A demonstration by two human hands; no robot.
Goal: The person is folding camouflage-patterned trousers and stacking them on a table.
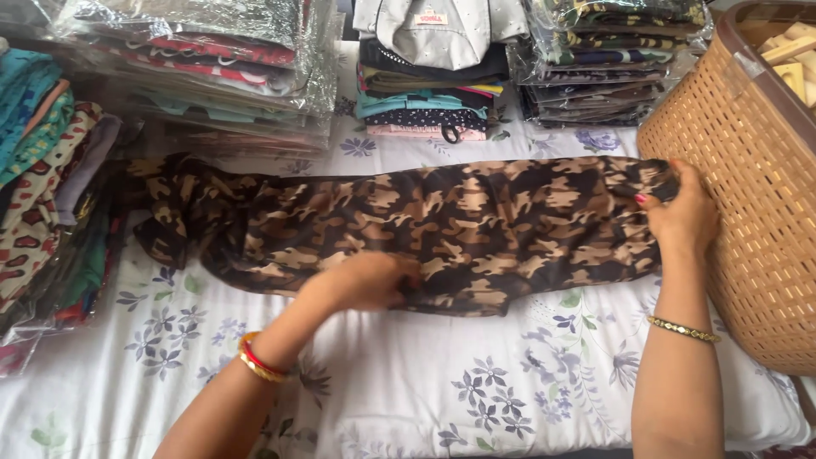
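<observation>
A brown camouflage garment (442,225) lies stretched sideways across a white bedsheet with blue flowers (442,391). My left hand (365,280) presses on the garment's near edge around the middle, fingers curled into the fabric. My right hand (680,212) grips the garment's right end, next to the basket. Red and gold bangles sit on my left wrist, a thin gold bracelet on my right.
A tan woven plastic basket (748,187) stands at the right edge. Stacks of folded clothes in clear plastic bags (195,59) line the back, with another folded pile (433,85) and more bags (603,59). Colourful clothes (42,187) are heaped at the left.
</observation>
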